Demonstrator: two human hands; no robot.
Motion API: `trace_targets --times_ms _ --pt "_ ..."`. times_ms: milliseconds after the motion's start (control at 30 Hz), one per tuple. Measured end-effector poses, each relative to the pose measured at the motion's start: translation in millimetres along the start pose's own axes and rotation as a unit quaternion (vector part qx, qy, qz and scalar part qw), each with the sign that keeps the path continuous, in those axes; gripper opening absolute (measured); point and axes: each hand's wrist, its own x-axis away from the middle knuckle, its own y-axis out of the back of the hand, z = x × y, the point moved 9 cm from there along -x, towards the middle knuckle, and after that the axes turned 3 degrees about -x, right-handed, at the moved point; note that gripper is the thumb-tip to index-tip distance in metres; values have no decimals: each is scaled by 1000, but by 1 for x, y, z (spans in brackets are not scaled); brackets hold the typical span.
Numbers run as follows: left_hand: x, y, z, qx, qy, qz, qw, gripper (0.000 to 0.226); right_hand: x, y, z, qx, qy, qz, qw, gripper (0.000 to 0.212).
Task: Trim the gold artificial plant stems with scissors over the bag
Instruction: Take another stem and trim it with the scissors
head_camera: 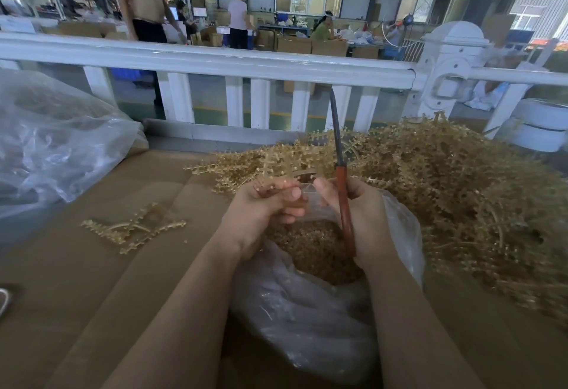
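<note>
Two hands met over our clear bag of gold clippings. Far to the left of them lay another clear plastic bag, and nearer, a few loose gold sprigs on the brown counter. Our left hand pinched a gold stem between thumb and curled fingers. Just beside it, our right hand gripped the red-handled scissors, blades pointing up and away from us. Right of both hands and behind them, we had a big heap of gold stems.
</note>
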Motion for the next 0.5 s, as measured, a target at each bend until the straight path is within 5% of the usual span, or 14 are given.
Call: trace_targets --times_ms 100,333,500 --pt "-1 11 3 49 17 -65 997 21 2 2 7 22 40 -4 999 52" --pt "-3 32 13 131 40 -163 977 2 11 -11 23 231 167 54 957 36" --pt "-3 34 9 112 16 -154 982 28 11 -19 16 395 174 77 899 46"
